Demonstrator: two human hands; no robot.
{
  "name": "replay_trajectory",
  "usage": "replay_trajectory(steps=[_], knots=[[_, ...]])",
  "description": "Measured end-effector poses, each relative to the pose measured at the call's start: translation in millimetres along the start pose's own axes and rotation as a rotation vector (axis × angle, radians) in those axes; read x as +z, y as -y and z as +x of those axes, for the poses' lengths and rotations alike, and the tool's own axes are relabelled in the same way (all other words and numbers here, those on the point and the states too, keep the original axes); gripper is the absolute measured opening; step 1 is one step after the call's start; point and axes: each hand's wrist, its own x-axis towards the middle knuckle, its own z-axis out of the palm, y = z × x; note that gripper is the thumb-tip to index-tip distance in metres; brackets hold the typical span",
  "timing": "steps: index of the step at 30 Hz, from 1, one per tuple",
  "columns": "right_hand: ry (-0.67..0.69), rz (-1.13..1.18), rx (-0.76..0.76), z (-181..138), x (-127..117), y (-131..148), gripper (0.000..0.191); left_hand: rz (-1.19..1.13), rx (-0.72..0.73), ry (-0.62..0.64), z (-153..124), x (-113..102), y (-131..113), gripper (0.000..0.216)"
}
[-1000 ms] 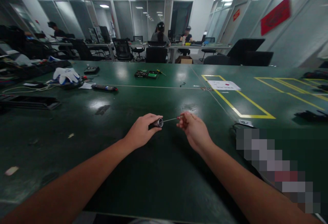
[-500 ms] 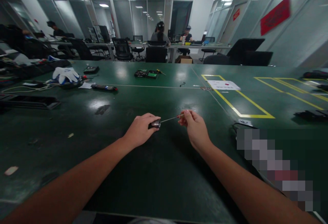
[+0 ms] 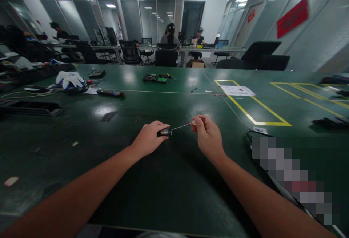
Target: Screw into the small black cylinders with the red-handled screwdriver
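My left hand [image 3: 149, 138] is closed round a small dark cylinder with a silver end [image 3: 164, 132], held just above the green table [image 3: 152, 187]. My right hand [image 3: 207, 136] pinches the red-and-clear handle of a thin precision screwdriver [image 3: 183, 125]. Its metal shaft runs left and down, with the tip at the cylinder's silver end. The two hands are about a hand's width apart near the middle of the table.
White gloves [image 3: 69, 79], a dark pen-like tool [image 3: 111, 93] and cables lie at the back left. A green circuit board [image 3: 157, 79] sits at the back centre. Yellow tape outlines [image 3: 253, 111] and a white paper [image 3: 237, 90] lie to the right. People sit at desks beyond.
Both hands have shifted slightly. The cylinder has turned a little in my left hand, and my right hand has rolled so its back faces me more. The screwdriver tip stays at the cylinder.
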Motion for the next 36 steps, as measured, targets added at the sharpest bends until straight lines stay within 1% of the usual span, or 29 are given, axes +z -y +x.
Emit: replay_trajectory(steps=[4,6,9,13,16,19,23,25,28,32,34,36], knots=[[0.056,0.024,0.010,-1.3,1.4,-0.6,0.031,-0.014,0.000,-0.007,-0.1,1.2,1.5,0.041],[0.030,0.020,0.013,-1.1,1.6,-0.8,0.031,-0.033,-0.003,-0.015,-0.7,1.6,2.3,0.042],[-0.045,0.050,0.029,0.8,0.6,0.8,0.030,-0.069,-0.010,-0.012,-2.3,0.5,1.8,0.046],[-0.111,0.140,0.051,3.4,-1.0,4.5,0.030,-0.057,0.012,0.019,-4.8,-4.7,-5.8,0.041],[-0.121,0.189,0.071,4.5,-1.7,5.4,0.030,-0.021,0.050,0.050,-6.3,-7.8,-14.6,0.037],[-0.108,0.192,0.076,5.4,-1.5,3.4,0.026,0.028,0.093,0.111,-7.7,-8.2,-23.1,0.034],[-0.102,0.201,0.081,6.2,0.6,-1.9,0.023,0.046,0.096,0.243,-9.8,-7.7,-33.5,0.040],[-0.098,0.199,0.085,6.2,1.4,-3.7,0.025,0.067,0.101,0.284,-9.4,-7.2,-38.5,0.043],[-0.089,0.187,0.090,6.0,0.9,-3.6,0.025,0.126,0.121,0.308,-4.4,-4.0,-44.7,0.046],[-0.093,0.197,0.089,6.5,-1.1,-1.4,0.022,0.235,0.170,0.295,9.2,7.1,-45.8,0.050],[-0.098,0.207,0.091,6.9,-1.7,-1.0,0.022,0.263,0.193,0.313,16.4,13.1,-41.4,0.046],[-0.096,0.210,0.096,7.1,-1.9,-1.0,0.022,0.233,0.215,0.342,22.0,17.2,-34.7,0.036]])
